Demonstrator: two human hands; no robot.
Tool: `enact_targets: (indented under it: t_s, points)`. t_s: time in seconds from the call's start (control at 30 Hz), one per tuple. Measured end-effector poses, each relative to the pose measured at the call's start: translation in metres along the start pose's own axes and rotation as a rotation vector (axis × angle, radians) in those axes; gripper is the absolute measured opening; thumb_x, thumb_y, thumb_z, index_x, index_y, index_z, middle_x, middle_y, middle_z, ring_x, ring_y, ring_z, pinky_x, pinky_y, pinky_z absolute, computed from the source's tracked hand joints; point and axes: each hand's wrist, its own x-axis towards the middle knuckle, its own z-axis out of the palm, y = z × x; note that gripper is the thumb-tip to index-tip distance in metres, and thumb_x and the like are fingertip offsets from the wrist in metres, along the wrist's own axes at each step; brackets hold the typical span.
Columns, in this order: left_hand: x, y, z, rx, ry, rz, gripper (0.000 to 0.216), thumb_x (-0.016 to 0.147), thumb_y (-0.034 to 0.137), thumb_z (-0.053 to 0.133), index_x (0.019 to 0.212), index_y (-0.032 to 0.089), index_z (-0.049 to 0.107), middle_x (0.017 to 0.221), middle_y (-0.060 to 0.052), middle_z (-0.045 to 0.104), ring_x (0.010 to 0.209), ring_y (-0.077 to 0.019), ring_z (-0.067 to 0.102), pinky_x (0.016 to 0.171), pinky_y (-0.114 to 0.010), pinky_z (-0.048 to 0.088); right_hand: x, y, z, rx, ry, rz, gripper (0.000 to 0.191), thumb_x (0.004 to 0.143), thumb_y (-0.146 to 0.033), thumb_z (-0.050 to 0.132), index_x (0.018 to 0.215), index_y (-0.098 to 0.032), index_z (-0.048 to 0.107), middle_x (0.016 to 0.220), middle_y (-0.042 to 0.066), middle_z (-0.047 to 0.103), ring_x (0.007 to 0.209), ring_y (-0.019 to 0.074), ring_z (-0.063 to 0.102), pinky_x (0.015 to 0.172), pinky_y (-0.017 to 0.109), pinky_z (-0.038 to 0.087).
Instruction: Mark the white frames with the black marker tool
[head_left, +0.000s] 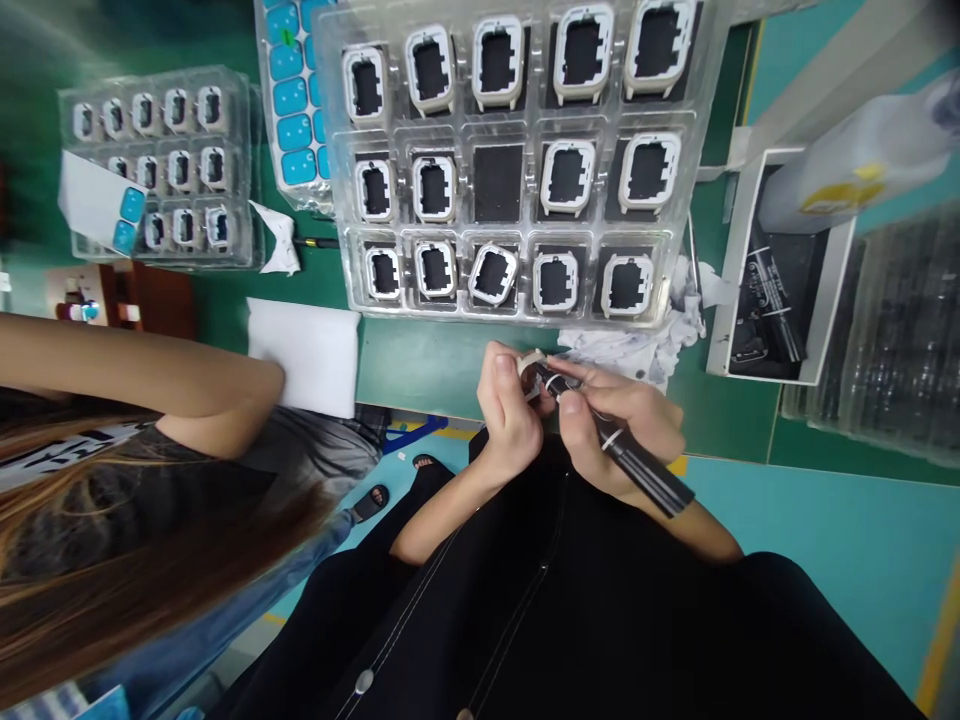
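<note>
My left hand (pixel 508 412) is closed round a small white frame part (pixel 532 364), held just below the table's front edge. My right hand (pixel 619 428) grips a black pen-like tool (pixel 637 468) with its tip against that part. Right above my hands lies a clear plastic tray (pixel 341 190) with rows of the same white frames on black inserts; one pocket (pixel 498 182) in its middle row has no frame, and one frame (pixel 493 274) in the front row sits tilted.
A second tray of small frames (pixel 161 165) and a sheet of blue pieces (pixel 294 100) lie at the left. A co-worker's arm (pixel 135 368) reaches across at left beside a white pad (pixel 306 352). Crumpled tissue (pixel 637 345), a white box (pixel 780 270) and stacked clear trays (pixel 892 340) are at right.
</note>
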Motion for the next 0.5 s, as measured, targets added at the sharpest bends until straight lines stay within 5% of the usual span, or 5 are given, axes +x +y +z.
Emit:
enact_targets:
  t_s: [0.13,0.27,0.5]
  points:
    - [-0.001,-0.002,0.000,-0.077,0.007,-0.056,0.057,0.113,0.073,0.049,0.087,0.022,0.045,0.065,0.002,0.048,0.051,-0.0115,0.043,0.045,-0.025,0.034,0.000,0.002,-0.003,0.027,-0.077,0.106,0.013,0.102,-0.017,0.073,0.107,-0.028,0.068,0.100,-0.003,0.082,0.102,0.0247,0.085,0.088,0.040,0.077]
    - [0.000,-0.005,0.000,0.017,0.002,-0.018,0.058,0.114,0.072,0.045,0.086,0.022,0.046,0.065,0.001,0.047,0.054,-0.0131,0.042,0.050,-0.027,0.039,-0.003,0.003,0.000,-0.021,-0.054,0.041,0.015,0.102,-0.018,0.073,0.106,-0.032,0.070,0.098,-0.005,0.082,0.100,0.0236,0.085,0.096,0.042,0.077]
    - [-0.002,0.000,0.001,-0.039,0.020,-0.104,0.060,0.108,0.079,0.052,0.085,0.023,0.047,0.065,0.001,0.043,0.053,-0.0142,0.039,0.044,-0.028,0.037,-0.008,0.016,0.006,-0.040,-0.010,0.006,0.012,0.107,-0.026,0.068,0.104,-0.031,0.078,0.092,-0.004,0.081,0.090,0.0240,0.085,0.083,0.037,0.077]
